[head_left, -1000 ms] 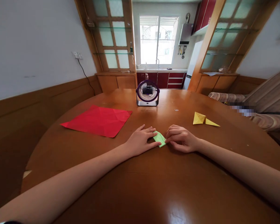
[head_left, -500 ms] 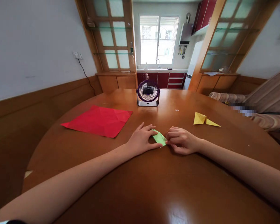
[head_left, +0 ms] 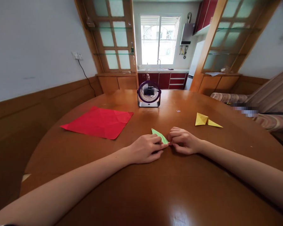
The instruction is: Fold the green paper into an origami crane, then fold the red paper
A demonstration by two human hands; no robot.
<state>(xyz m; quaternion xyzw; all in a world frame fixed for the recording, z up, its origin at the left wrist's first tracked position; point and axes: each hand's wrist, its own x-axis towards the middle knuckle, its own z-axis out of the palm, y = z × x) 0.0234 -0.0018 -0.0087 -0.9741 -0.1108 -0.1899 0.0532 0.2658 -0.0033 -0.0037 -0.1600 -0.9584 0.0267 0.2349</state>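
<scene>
A small folded piece of light green paper lies on the wooden table in front of me, one pointed end turned toward the fan. My left hand covers its near left part, with fingers curled and the fingertips pressing along its lower edge by the right corner. At that same corner, my right hand pinches the paper between thumb and fingers. The fingertips of both hands almost meet there. Part of the paper is hidden under my left fingers.
A creased red paper sheet lies flat to the left. On the right sits a folded yellow paper piece with a pointed tail. A small purple desk fan stands farther back on the round table.
My left hand has slid toward me and its fingers have drawn together at the paper's right corner. The green paper looks narrower, its far tip now uncovered. My right hand stays at the corner.
</scene>
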